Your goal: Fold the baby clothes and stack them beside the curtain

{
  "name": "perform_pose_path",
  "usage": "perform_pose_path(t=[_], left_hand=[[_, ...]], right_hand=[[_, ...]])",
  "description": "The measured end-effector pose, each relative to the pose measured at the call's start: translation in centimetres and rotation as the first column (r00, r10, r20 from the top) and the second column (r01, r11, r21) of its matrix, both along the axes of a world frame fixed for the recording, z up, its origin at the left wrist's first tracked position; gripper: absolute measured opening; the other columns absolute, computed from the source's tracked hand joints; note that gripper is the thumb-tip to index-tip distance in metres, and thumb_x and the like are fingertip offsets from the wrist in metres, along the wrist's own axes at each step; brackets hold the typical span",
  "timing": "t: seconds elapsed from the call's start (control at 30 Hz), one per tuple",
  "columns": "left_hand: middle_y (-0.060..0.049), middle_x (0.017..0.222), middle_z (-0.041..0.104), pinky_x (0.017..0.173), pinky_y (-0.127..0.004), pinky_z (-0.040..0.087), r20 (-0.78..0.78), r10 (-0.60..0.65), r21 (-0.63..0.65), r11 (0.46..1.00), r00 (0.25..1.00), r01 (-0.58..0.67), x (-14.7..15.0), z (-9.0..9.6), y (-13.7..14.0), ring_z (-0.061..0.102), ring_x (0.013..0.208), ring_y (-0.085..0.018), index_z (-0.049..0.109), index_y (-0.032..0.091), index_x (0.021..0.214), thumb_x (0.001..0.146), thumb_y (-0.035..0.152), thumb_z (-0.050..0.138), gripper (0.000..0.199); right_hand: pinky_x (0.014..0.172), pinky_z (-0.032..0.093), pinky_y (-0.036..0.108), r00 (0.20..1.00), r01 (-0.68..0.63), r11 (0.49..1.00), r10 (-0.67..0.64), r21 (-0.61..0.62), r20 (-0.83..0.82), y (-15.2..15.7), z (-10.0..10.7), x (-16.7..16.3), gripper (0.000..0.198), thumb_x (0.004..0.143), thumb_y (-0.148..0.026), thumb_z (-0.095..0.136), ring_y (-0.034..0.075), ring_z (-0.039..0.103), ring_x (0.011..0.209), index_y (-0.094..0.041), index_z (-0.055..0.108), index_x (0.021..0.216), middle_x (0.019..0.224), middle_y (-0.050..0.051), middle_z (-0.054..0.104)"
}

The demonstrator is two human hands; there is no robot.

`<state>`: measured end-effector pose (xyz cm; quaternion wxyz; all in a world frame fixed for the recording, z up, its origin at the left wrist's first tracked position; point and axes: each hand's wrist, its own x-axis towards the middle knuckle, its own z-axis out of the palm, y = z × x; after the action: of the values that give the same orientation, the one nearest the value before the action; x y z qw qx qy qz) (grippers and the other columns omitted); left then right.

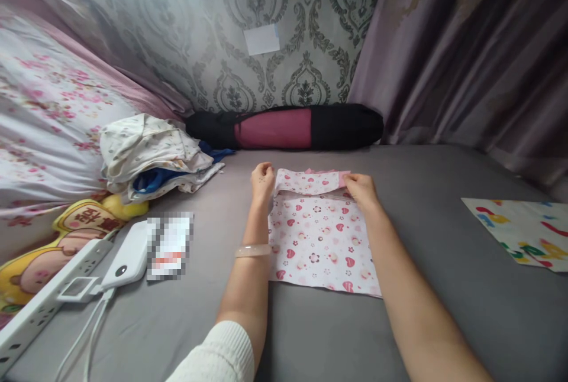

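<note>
A flat white piece (317, 240) printed with pink hearts and flowers lies on the grey bed cover; whether it is cloth or paper I cannot tell. Its far edge is folded over toward me as a flap (306, 181), with a slightly raised lower edge. My right hand (361, 190) pinches the flap's right end, where a plain pink bit shows. Beside the flap's left end is my left hand (263, 180), its fingers curled closed. Anything inside those fingers is hidden. A pale bangle (252, 251) circles the left forearm.
Left: crumpled clothes (148, 148), a yellow cartoon cushion (26, 266), a power strip (48, 287), a white corded device (128, 255) and a blurred-out packet (171, 246). A black-and-pink roll (273, 128) lies along the wall. A sheet with colourful lettering (526, 231) is at right.
</note>
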<state>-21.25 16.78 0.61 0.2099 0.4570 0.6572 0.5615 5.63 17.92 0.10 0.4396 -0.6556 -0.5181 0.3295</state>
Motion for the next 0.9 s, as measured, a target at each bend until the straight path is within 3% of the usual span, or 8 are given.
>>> perform_pose_path(t=[0.23,0.37,0.47,0.63,0.8,0.9], left_hand=[[-0.012,0.102,0.072,0.092,-0.036,0.048,-0.136,-0.129,-0.078,0.99,0.982,0.119,1.6,-0.7,-0.4,0.066,0.099,-0.022,0.068,0.014,0.103,0.083,0.016,0.046,0.03],[-0.013,0.114,0.069,0.098,-0.04,0.045,-0.306,-0.247,-0.169,0.964,0.919,0.203,2.8,-1.3,-0.9,0.062,0.109,-0.026,0.068,0.015,0.108,0.083,0.011,0.046,0.033],[-0.013,0.12,0.065,0.102,-0.042,0.042,-0.434,-0.3,-0.204,0.951,0.849,0.231,3.3,-2.1,-1.0,0.058,0.115,-0.027,0.065,0.017,0.115,0.082,0.01,0.047,0.038],[-0.014,0.121,0.064,0.099,-0.042,0.043,-0.544,-0.341,-0.276,0.936,0.767,0.22,3.5,-3.1,-1.0,0.058,0.112,-0.027,0.062,0.018,0.116,0.08,0.008,0.044,0.041],[-0.013,0.127,0.061,0.099,-0.042,0.042,-0.558,-0.326,-0.275,0.94,0.763,0.201,3.3,-3.4,-1.2,0.055,0.116,-0.027,0.06,0.02,0.115,0.081,0.007,0.042,0.041],[-0.013,0.13,0.058,0.102,-0.044,0.039,-0.566,-0.327,-0.292,0.938,0.757,0.186,3.5,-3.1,-1.4,0.051,0.122,-0.028,0.06,0.02,0.113,0.081,0.005,0.041,0.04]], right_hand=[[0.06,0.052,0.025,0.994,0.104,0.995,-0.104,0.011,0.042,0.4,0.0,2.0,0.021,0.075,-0.023,0.06,0.021,0.067,0.069,-0.011,0.075,0.081,0.062,0.005,0.068],[0.059,0.051,0.025,0.991,0.118,0.993,-0.117,-0.007,0.071,0.6,-0.4,2.8,0.02,0.074,-0.022,0.06,0.021,0.068,0.071,-0.013,0.075,0.082,0.062,0.006,0.068],[0.061,0.052,0.028,0.968,0.164,0.984,-0.148,-0.066,0.205,0.5,-0.2,3.1,0.022,0.076,-0.025,0.06,0.024,0.069,0.073,-0.013,0.076,0.084,0.059,0.007,0.066],[0.069,0.052,0.034,0.897,0.188,0.973,-0.116,-0.131,0.426,0.1,0.4,3.2,0.025,0.079,-0.027,0.056,0.03,0.069,0.082,-0.013,0.077,0.081,0.067,0.014,0.069],[0.081,0.051,0.038,0.885,0.159,0.982,-0.095,-0.105,0.456,-0.4,0.3,2.8,0.018,0.079,-0.025,0.06,0.033,0.067,0.097,-0.016,0.074,0.074,0.079,0.018,0.071],[0.092,0.046,0.047,0.905,0.164,0.985,-0.129,-0.053,0.406,-1.2,0.2,2.2,0.014,0.08,-0.023,0.062,0.037,0.061,0.11,-0.015,0.072,0.074,0.091,0.022,0.069]])
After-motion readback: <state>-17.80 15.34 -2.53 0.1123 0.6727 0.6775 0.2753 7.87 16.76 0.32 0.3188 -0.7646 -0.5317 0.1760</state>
